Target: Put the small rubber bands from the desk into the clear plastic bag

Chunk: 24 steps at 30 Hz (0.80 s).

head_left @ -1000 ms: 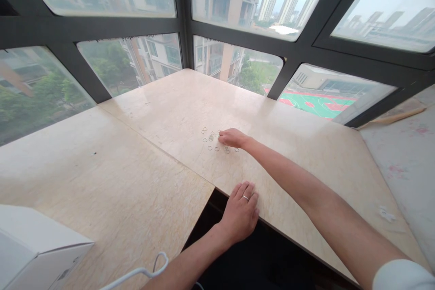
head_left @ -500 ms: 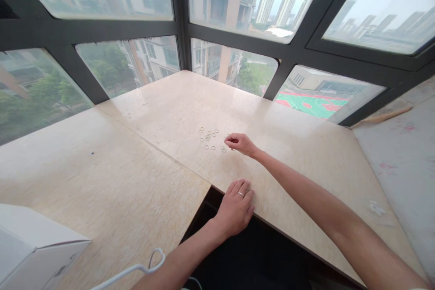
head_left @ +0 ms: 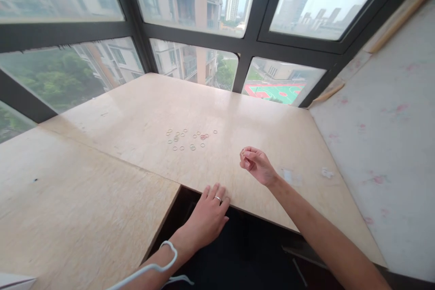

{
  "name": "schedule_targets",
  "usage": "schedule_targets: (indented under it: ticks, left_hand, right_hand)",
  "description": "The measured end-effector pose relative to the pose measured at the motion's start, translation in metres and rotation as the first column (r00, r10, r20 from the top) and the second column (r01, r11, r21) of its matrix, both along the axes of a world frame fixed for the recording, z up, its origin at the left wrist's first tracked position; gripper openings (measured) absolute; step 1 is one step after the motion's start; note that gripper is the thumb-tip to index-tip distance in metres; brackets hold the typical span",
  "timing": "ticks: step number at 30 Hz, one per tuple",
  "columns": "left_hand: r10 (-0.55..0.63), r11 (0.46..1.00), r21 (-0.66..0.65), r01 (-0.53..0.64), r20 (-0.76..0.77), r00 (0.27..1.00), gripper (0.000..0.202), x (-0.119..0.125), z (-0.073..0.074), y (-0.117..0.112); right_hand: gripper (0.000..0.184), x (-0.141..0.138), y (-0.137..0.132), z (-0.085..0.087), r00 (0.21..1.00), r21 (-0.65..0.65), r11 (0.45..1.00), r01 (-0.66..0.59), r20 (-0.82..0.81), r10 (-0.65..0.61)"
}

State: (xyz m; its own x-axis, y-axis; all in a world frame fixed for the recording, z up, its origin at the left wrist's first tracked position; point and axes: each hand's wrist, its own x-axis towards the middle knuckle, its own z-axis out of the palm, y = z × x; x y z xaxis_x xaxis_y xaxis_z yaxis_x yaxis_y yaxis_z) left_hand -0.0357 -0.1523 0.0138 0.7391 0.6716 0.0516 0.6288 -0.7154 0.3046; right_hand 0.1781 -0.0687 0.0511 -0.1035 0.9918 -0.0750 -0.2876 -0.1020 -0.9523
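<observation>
My right hand [head_left: 258, 165] is raised over the counter, right of a scatter of rings. Its thumb and fingertips pinch a small thin ring [head_left: 242, 152]; whether it is metal or rubber I cannot tell. Several similar loose rings [head_left: 182, 148] lie on the counter, mostly pale green or yellowish, some overlapping. A small reddish cluster of rings [head_left: 203, 137] sits at the right of the scatter. My left hand [head_left: 210, 210] rests on the counter's front edge, fingers stretched out, holding nothing. It wears a silver finger ring [head_left: 218, 198].
The marble-patterned counter [head_left: 112, 199] has a cut-out at its front. A small white item [head_left: 327, 172] and a clear packet [head_left: 287, 175] lie at right. A white cable [head_left: 146, 268] crosses my left forearm. A white box corner [head_left: 15, 282] shows bottom left. Windows and a papered wall [head_left: 380, 145] enclose the counter.
The view has swung to the right. My right hand has lifted off the scattered rings and moved right and nearer, with a ring now visible in its pinch. My left hand stays at the edge.
</observation>
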Motion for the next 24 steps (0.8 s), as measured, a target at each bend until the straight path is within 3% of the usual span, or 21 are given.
schedule_targets:
  ticks: [8,11,13,15,19,21,24]
  left_hand:
    - [0.033,0.999,0.03,-0.029,-0.155,0.987,0.064,0.015,-0.007,-0.014]
    - [0.012,1.0,-0.002,-0.012,-0.192,0.981,0.071,0.015,0.0,-0.021]
    - [-0.073,0.996,-0.068,0.064,-0.143,0.987,0.069,0.012,0.009,-0.027]
    - [-0.205,0.968,-0.16,0.195,-0.054,0.977,0.066,0.009,0.02,-0.033]
    - [-0.438,0.84,-0.306,0.447,0.102,0.893,0.054,0.008,0.029,-0.043]
    - [-0.476,0.806,-0.32,0.499,0.15,0.866,0.048,0.011,0.03,-0.044]
    - [-0.443,0.824,-0.324,0.465,0.142,0.885,0.047,0.016,0.032,-0.043]
  right_hand:
    - [0.022,0.077,-0.063,-0.021,0.981,-0.127,0.973,0.191,0.063,-0.184]
    - [0.024,0.108,-0.079,-0.025,0.953,-0.156,0.945,0.287,0.14,-0.267]
    - [0.026,0.125,-0.084,-0.024,0.918,-0.145,0.919,0.366,0.216,-0.332]
    - [0.029,0.139,-0.085,-0.023,0.868,-0.115,0.891,0.439,0.311,-0.387]
    - [0.026,0.154,-0.081,-0.024,0.737,0.003,0.885,0.465,0.552,-0.389]
    - [0.021,0.158,-0.076,-0.027,0.625,0.114,0.904,0.413,0.686,-0.372]
    - [0.016,0.16,-0.069,-0.03,0.436,0.267,0.916,0.3,0.816,-0.38]
